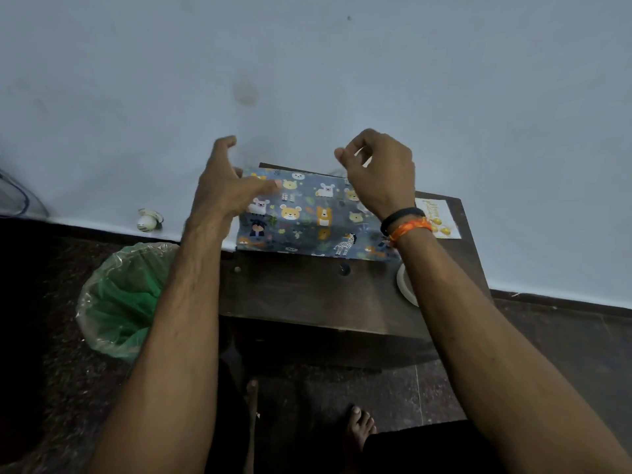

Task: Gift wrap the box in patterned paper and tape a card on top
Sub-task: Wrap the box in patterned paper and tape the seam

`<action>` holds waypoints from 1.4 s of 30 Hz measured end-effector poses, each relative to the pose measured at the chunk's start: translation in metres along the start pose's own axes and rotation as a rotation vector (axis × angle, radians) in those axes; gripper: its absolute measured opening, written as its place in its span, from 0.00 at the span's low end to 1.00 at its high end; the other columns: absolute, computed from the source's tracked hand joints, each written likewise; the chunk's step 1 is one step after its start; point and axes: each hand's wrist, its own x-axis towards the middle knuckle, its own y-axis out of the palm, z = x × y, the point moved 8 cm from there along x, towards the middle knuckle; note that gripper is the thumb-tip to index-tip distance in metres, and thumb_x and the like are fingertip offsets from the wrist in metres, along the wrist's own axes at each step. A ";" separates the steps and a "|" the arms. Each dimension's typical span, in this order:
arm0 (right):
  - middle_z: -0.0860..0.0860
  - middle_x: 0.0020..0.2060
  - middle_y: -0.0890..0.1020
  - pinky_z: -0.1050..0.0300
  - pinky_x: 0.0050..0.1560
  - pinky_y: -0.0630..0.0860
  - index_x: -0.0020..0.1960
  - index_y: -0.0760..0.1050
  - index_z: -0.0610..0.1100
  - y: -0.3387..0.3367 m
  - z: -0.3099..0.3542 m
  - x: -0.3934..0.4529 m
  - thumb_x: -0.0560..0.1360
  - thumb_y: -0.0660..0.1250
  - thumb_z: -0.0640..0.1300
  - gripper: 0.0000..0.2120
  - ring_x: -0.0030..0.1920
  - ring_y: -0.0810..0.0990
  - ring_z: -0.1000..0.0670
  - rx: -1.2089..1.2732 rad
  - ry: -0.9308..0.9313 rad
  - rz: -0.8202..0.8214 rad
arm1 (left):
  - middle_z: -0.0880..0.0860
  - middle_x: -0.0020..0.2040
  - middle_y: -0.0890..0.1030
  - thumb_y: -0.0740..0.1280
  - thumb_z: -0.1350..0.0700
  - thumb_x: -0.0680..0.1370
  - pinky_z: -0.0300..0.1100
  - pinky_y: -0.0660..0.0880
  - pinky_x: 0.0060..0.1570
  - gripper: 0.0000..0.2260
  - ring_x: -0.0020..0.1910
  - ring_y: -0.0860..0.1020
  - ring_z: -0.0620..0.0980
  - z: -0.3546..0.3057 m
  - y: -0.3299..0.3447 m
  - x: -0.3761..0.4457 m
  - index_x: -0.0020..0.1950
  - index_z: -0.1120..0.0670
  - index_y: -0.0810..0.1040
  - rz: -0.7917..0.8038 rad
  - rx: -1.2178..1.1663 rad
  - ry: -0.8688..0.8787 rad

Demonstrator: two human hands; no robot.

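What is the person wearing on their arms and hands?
Both arms are bare, no sleeves show. The right wrist has a black band and an orange patterned band next to it. The left hand and right hand wear no gloves or rings that show.

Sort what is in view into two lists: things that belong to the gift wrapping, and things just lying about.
Belongs to the job:
- patterned paper with animal print, on the wooden table
- card at the table's far right corner
- left hand and right hand, raised above the paper

Just lying about:
- green bin with plastic liner, on the floor
- white plate at the table's right edge
- small white object by the wall
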 end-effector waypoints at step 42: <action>0.46 0.30 0.85 0.48 0.45 0.86 0.39 0.82 0.43 -0.099 -0.214 -0.187 0.75 0.71 0.40 0.07 0.31 0.85 0.49 0.151 0.930 0.036 | 0.49 0.54 0.77 0.71 0.42 0.77 0.48 0.76 0.44 0.15 0.50 0.77 0.52 -0.016 0.268 -0.164 0.52 0.53 0.79 0.723 0.744 0.936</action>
